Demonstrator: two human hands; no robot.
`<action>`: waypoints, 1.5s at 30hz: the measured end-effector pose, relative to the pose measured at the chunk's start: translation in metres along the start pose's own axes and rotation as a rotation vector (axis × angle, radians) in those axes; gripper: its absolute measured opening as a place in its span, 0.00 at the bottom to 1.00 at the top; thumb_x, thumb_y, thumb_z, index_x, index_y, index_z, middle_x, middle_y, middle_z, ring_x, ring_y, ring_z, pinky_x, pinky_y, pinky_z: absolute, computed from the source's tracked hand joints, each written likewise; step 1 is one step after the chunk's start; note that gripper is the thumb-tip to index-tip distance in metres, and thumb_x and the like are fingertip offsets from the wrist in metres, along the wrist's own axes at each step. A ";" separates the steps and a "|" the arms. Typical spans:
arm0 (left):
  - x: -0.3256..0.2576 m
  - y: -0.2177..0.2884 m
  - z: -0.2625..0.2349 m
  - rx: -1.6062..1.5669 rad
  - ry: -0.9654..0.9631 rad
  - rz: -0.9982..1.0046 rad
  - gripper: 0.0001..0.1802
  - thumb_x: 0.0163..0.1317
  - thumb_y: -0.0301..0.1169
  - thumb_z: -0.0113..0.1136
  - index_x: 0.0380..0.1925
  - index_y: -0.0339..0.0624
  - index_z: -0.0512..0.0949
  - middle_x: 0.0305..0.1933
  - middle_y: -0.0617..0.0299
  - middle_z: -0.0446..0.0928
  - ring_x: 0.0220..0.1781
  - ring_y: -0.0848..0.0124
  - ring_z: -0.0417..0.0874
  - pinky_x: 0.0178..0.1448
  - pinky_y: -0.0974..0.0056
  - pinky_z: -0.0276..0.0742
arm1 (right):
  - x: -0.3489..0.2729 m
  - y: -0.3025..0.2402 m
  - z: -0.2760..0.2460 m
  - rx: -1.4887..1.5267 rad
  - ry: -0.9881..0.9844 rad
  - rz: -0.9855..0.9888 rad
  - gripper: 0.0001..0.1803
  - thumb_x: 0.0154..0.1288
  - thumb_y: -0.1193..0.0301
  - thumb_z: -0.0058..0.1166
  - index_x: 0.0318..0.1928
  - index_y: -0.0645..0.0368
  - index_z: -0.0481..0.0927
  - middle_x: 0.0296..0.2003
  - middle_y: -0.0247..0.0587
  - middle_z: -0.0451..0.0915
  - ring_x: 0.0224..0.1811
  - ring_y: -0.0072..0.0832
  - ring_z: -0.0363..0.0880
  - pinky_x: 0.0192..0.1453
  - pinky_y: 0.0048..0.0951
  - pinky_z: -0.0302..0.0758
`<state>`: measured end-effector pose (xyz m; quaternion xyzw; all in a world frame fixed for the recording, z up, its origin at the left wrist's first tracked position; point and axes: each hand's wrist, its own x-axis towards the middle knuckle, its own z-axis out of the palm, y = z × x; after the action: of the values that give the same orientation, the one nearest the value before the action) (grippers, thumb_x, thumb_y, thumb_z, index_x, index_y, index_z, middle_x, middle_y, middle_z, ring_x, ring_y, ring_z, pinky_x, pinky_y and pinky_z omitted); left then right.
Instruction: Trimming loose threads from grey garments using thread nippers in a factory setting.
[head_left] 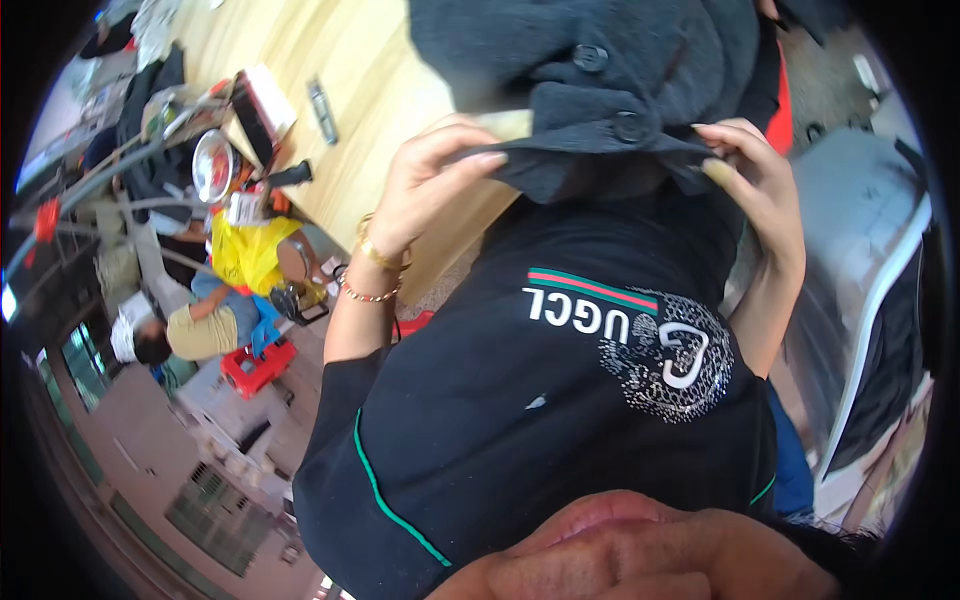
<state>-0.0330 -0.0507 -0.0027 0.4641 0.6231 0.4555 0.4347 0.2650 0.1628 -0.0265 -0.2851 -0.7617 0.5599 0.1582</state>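
Note:
A dark grey garment [480,45] with large round dark buttons lies over the near edge of the wooden table and hangs toward me. My left hand [440,175], with a gold bracelet and a beaded one at its wrist, pinches the garment's near edge between thumb and fingers. At the other end of that edge, my right hand [755,175] grips the cloth in the same way. Between my hands the edge is drawn out sideways, and a button [630,127] sits just above it. Folds hide the garment's underside.
On the pale wooden table [370,50] lies a small slim grey tool [322,110]. To the left are a yellow plastic bag [255,255], a red stool [258,368] and a seated person [205,325]. A clear plastic-covered bundle [850,230] stands close on my right.

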 end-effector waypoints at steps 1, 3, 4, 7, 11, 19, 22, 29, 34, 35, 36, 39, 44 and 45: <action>0.001 0.002 0.004 -0.065 -0.015 -0.019 0.05 0.61 0.19 0.62 0.37 0.33 0.81 0.39 0.61 0.78 0.43 0.74 0.79 0.48 0.70 0.75 | 0.000 -0.005 0.003 0.015 0.031 0.005 0.18 0.54 0.77 0.64 0.47 0.62 0.83 0.44 0.31 0.79 0.39 0.16 0.73 0.40 0.17 0.67; -0.001 0.008 0.014 -0.243 -0.055 -0.088 0.05 0.61 0.18 0.61 0.38 0.32 0.80 0.40 0.63 0.78 0.43 0.77 0.79 0.48 0.72 0.76 | -0.001 -0.011 0.005 -0.118 -0.070 0.000 0.17 0.51 0.75 0.67 0.44 0.62 0.83 0.43 0.31 0.79 0.39 0.18 0.73 0.39 0.18 0.65; -0.004 0.013 0.018 -0.333 -0.106 -0.125 0.05 0.62 0.18 0.61 0.38 0.32 0.80 0.40 0.63 0.78 0.43 0.77 0.79 0.48 0.72 0.76 | -0.001 -0.003 0.009 -0.054 -0.106 -0.019 0.12 0.53 0.76 0.65 0.40 0.64 0.82 0.41 0.33 0.79 0.40 0.20 0.74 0.41 0.21 0.67; -0.005 0.016 0.033 -0.470 -0.194 -0.087 0.06 0.61 0.19 0.64 0.38 0.33 0.80 0.39 0.65 0.78 0.42 0.80 0.79 0.48 0.74 0.76 | -0.004 0.005 0.012 -0.035 -0.146 0.005 0.09 0.56 0.80 0.62 0.39 0.65 0.80 0.37 0.35 0.80 0.39 0.19 0.76 0.45 0.22 0.71; -0.001 0.030 0.044 -0.655 -0.108 -0.191 0.07 0.61 0.22 0.66 0.39 0.37 0.81 0.36 0.67 0.82 0.38 0.83 0.80 0.45 0.75 0.77 | -0.010 0.015 0.011 0.051 0.047 0.146 0.07 0.63 0.82 0.58 0.42 0.66 0.80 0.39 0.31 0.80 0.40 0.15 0.77 0.45 0.18 0.72; 0.052 0.058 0.064 -0.012 0.273 0.418 0.08 0.55 0.24 0.71 0.34 0.35 0.81 0.33 0.65 0.82 0.36 0.78 0.81 0.37 0.72 0.76 | -0.020 -0.087 0.006 -0.676 0.259 -0.670 0.17 0.46 0.90 0.61 0.40 0.67 0.83 0.36 0.48 0.83 0.41 0.40 0.83 0.46 0.34 0.79; 0.064 0.059 0.088 0.064 0.295 0.669 0.10 0.48 0.25 0.72 0.29 0.36 0.81 0.31 0.57 0.79 0.33 0.63 0.82 0.37 0.66 0.77 | -0.017 -0.113 0.034 -0.689 -0.011 -0.817 0.17 0.42 0.76 0.61 0.37 0.68 0.84 0.36 0.48 0.82 0.39 0.39 0.84 0.41 0.35 0.79; 0.065 0.055 0.080 -0.038 -0.066 0.267 0.12 0.59 0.34 0.67 0.34 0.34 0.82 0.31 0.53 0.80 0.30 0.65 0.83 0.32 0.65 0.75 | -0.006 -0.086 0.042 -0.582 0.112 -0.769 0.19 0.38 0.82 0.61 0.38 0.68 0.85 0.37 0.47 0.82 0.39 0.37 0.83 0.42 0.33 0.78; 0.068 0.044 0.085 0.018 0.026 0.420 0.13 0.60 0.34 0.66 0.36 0.34 0.81 0.31 0.53 0.81 0.27 0.67 0.81 0.30 0.65 0.73 | -0.006 -0.086 0.039 -0.513 0.239 -0.663 0.24 0.33 0.88 0.61 0.39 0.66 0.85 0.34 0.44 0.79 0.34 0.34 0.79 0.38 0.30 0.75; 0.068 0.045 0.085 0.036 0.000 0.426 0.13 0.61 0.34 0.65 0.37 0.34 0.81 0.31 0.54 0.81 0.27 0.68 0.81 0.30 0.66 0.74 | -0.006 -0.085 0.038 -0.515 0.236 -0.665 0.24 0.34 0.88 0.62 0.39 0.66 0.85 0.33 0.43 0.78 0.34 0.34 0.79 0.37 0.29 0.74; 0.068 0.046 0.084 0.053 -0.026 0.432 0.13 0.62 0.34 0.65 0.39 0.34 0.81 0.30 0.54 0.81 0.27 0.68 0.81 0.30 0.66 0.74 | -0.006 -0.084 0.037 -0.518 0.232 -0.667 0.24 0.34 0.88 0.62 0.39 0.66 0.85 0.33 0.43 0.78 0.33 0.33 0.79 0.37 0.29 0.74; 0.069 0.048 0.081 -0.008 -0.055 0.348 0.17 0.59 0.34 0.68 0.42 0.34 0.81 0.33 0.54 0.81 0.27 0.68 0.81 0.30 0.67 0.75 | -0.006 -0.076 0.031 -0.580 0.315 -0.653 0.23 0.35 0.89 0.63 0.40 0.66 0.85 0.32 0.42 0.77 0.33 0.33 0.78 0.37 0.28 0.74; 0.069 0.045 0.087 0.057 0.029 0.484 0.23 0.50 0.34 0.74 0.45 0.37 0.80 0.40 0.56 0.80 0.29 0.69 0.82 0.32 0.68 0.76 | -0.004 -0.071 0.033 -0.474 0.386 -0.592 0.18 0.43 0.88 0.66 0.39 0.65 0.84 0.34 0.46 0.80 0.35 0.35 0.79 0.41 0.27 0.75; 0.068 0.041 0.089 0.087 0.087 0.528 0.22 0.50 0.33 0.74 0.44 0.37 0.80 0.39 0.57 0.81 0.30 0.69 0.82 0.32 0.67 0.77 | -0.001 -0.070 0.037 -0.442 0.375 -0.587 0.17 0.44 0.87 0.66 0.39 0.65 0.84 0.34 0.46 0.80 0.35 0.34 0.80 0.41 0.27 0.75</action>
<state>0.0475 0.0369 0.0105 0.6088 0.5176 0.5454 0.2530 0.2272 0.1194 0.0275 -0.1800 -0.8706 0.2522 0.3823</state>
